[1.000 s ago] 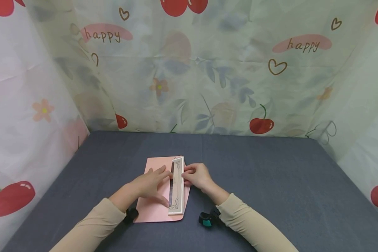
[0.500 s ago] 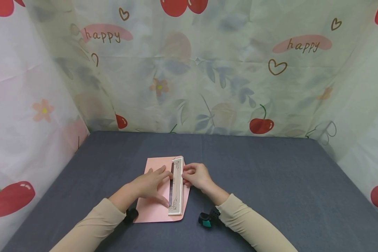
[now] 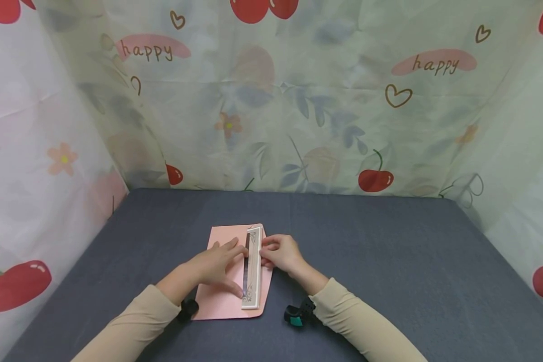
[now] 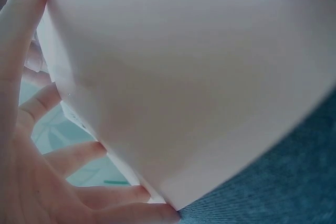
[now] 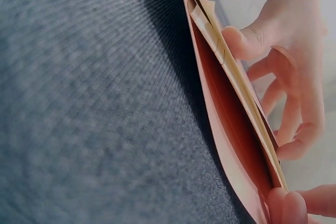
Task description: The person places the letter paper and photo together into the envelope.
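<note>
A pink envelope (image 3: pixel 219 301) lies on the table, its tapered flap on the right. A pale card (image 3: pixel 252 271) with grey scroll ornament shows as an upright strip at its mouth, a dark band along its left side. My left hand (image 3: pixel 212 264) rests on the envelope with fingers spread, its fingertips at the strip's left side. My right hand (image 3: pixel 285 254) pinches the card's right edge. In the right wrist view the envelope's mouth (image 5: pixel 231 103) gapes under the card's layered edge (image 5: pixel 231 64). How far in the card sits, I cannot tell.
A dark grey cloth covers the table (image 3: pixel 389 261). Patterned curtains (image 3: pixel 276 125) stand behind and at both sides. Black wrist devices (image 3: pixel 295 315) are near both cuffs.
The card's right edge has shifted slightly left, and its visible strip is narrower. My right hand has moved slightly left with it. My left hand stays in place.
</note>
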The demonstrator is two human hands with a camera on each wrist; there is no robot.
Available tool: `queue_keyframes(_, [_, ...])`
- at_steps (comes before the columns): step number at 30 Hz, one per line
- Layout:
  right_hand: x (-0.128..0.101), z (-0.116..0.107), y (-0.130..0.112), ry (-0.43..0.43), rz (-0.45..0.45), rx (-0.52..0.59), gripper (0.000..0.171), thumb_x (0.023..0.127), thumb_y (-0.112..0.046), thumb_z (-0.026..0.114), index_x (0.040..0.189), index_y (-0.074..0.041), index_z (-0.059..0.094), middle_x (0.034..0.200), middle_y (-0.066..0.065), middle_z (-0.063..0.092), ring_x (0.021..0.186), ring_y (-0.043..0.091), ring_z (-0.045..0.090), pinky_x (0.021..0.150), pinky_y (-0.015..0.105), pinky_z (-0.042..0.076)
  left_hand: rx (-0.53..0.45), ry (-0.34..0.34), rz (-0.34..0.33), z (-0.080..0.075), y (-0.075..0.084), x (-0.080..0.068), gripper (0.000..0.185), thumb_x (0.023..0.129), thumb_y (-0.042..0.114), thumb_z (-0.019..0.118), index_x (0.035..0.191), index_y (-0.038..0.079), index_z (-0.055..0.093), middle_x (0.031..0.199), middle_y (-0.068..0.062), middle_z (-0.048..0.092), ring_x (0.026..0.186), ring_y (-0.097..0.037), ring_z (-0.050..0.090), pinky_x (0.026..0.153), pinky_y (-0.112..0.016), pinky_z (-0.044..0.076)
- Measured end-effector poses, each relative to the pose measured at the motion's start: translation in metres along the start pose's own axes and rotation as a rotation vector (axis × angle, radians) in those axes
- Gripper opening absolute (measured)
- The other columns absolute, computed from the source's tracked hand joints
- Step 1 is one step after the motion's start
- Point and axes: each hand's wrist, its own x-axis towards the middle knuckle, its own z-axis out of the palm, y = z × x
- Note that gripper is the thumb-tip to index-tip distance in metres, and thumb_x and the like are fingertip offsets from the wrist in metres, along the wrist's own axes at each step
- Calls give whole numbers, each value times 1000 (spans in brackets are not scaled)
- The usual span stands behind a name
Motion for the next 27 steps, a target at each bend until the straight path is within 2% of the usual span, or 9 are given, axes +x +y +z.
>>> queue_keyframes(10, [0, 1, -1, -19, -1, -2, 32, 84, -1, 63, 115, 5, 59, 87, 17, 70, 52, 5, 61, 50, 22, 53, 4, 3, 16, -1, -1, 0, 81, 59, 59, 79, 124, 25, 45, 153, -20, 25, 133, -51, 31, 105, -64, 28])
queue_keyframes(20, [1, 3, -1, -28, -22, -24, 33, 83, -1, 63, 115, 6, 59, 88, 15, 67, 54, 5, 61, 49, 21, 52, 22, 5, 10, 1, -2, 2, 81, 58, 61, 78, 124, 28, 44, 153, -18, 25, 134, -51, 29, 105, -64, 29])
queue_keyframes(27, [0, 4, -2, -29, -19, -30, 32, 83, -2, 63, 114, 6, 59, 88, 14, 66, 53, 5, 60, 48, 19, 51, 14, 5, 44, -1, -2, -1, 84, 56, 67, 75, 122, 24, 45, 152, -21, 27, 134, -49, 31, 106, -64, 27])
